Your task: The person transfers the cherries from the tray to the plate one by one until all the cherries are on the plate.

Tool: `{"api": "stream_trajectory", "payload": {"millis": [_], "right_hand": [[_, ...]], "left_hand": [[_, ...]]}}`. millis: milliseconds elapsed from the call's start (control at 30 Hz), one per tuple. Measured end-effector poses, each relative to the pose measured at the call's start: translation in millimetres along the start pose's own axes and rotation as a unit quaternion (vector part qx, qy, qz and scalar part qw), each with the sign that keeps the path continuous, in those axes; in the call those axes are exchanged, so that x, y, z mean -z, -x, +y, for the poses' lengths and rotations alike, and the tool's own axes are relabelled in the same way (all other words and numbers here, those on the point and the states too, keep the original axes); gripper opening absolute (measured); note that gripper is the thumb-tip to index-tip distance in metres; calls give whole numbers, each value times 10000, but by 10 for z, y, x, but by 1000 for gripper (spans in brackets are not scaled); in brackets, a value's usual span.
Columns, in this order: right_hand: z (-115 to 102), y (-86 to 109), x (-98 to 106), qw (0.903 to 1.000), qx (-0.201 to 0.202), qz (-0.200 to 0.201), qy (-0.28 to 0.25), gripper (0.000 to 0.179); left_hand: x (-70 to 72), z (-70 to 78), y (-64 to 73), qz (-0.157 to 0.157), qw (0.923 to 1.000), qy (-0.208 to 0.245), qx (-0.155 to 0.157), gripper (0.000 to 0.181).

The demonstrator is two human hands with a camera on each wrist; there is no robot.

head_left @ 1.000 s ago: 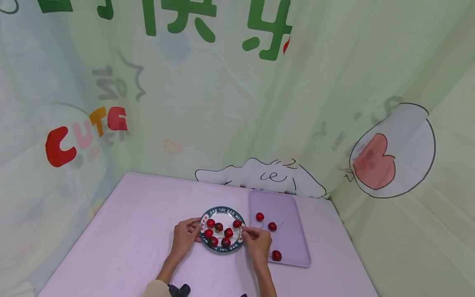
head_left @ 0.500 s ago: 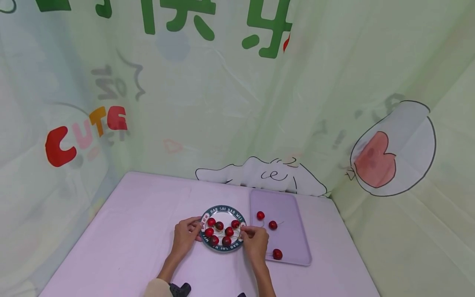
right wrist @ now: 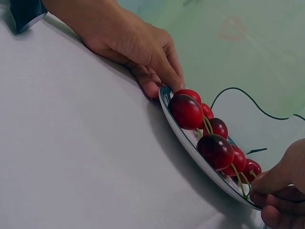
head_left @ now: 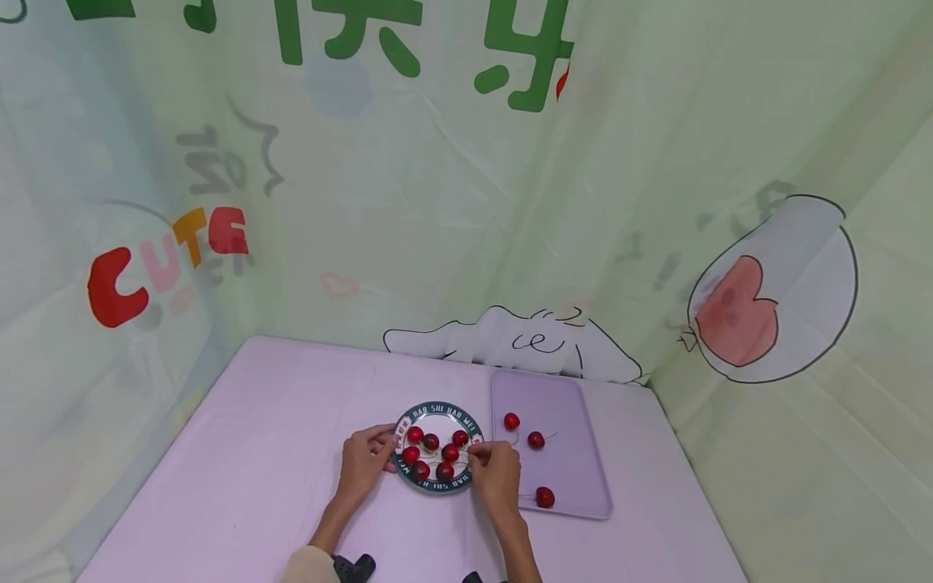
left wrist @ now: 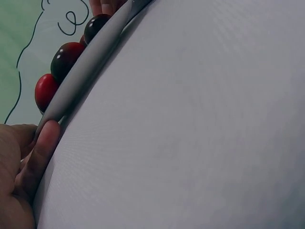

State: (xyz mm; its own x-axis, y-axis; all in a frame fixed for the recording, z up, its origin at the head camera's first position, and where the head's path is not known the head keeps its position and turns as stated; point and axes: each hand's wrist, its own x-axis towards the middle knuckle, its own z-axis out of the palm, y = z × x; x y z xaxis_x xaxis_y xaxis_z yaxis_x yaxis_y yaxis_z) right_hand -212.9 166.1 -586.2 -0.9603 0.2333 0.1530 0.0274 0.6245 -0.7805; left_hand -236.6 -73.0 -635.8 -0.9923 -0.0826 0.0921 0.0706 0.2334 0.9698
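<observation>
A round plate (head_left: 437, 488) with a dark green lettered rim lies in front of me, bearing several red cherries (head_left: 445, 471) with thin green stems. My left hand (head_left: 362, 464) grips the plate's left edge; in the left wrist view its finger (left wrist: 46, 136) shows at the underside of the rim. My right hand (head_left: 499, 476) is over the plate's right rim, thumb and finger closed together. In the right wrist view, a stem from the cherry (right wrist: 251, 169) nearest that hand runs to its pinched fingertips (right wrist: 262, 182).
A lilac tray (head_left: 572, 478) lies to the right of the plate with three cherries on it, one of them (head_left: 544, 497) near its front edge, close to my right wrist. Printed curtains (head_left: 364, 202) enclose the table (head_left: 291, 405) at the back and sides.
My right hand has slid slightly left, inward over the plate's rim, and the cherry nearest it has shifted slightly left too. My left hand has kept its grip on the plate.
</observation>
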Motion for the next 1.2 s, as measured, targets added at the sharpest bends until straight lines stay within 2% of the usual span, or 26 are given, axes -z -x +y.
{"api": "stream_trajectory", "payload": {"millis": [300, 633, 767, 900, 967, 1100, 1200], "right_hand": [[-64, 34, 37, 10000, -18, -9, -41, 10], [-123, 96, 163, 9992, -44, 118, -385, 14], [-117, 101, 259, 9981, 292, 316, -452, 13], [-48, 62, 349, 9979, 361, 454, -301, 9], [-24, 42, 404, 9986, 244, 441, -144, 8], [-57, 32, 589, 9991, 271, 314, 65, 9], [-76, 33, 735, 9980, 566, 212, 161, 11]], "left_hand": [[9, 7, 6, -24, 10000, -12, 14, 35], [22, 36, 5, -22, 10000, -39, 22, 34], [15, 43, -2, -31, 10000, -55, 44, 35], [3, 37, -13, -23, 10000, -79, 35, 35], [1, 32, -16, -7, 9999, -106, 49, 35], [1, 27, -5, 14, 9999, -94, 100, 35], [1, 28, 4, 18, 9999, -61, 106, 35]]}}
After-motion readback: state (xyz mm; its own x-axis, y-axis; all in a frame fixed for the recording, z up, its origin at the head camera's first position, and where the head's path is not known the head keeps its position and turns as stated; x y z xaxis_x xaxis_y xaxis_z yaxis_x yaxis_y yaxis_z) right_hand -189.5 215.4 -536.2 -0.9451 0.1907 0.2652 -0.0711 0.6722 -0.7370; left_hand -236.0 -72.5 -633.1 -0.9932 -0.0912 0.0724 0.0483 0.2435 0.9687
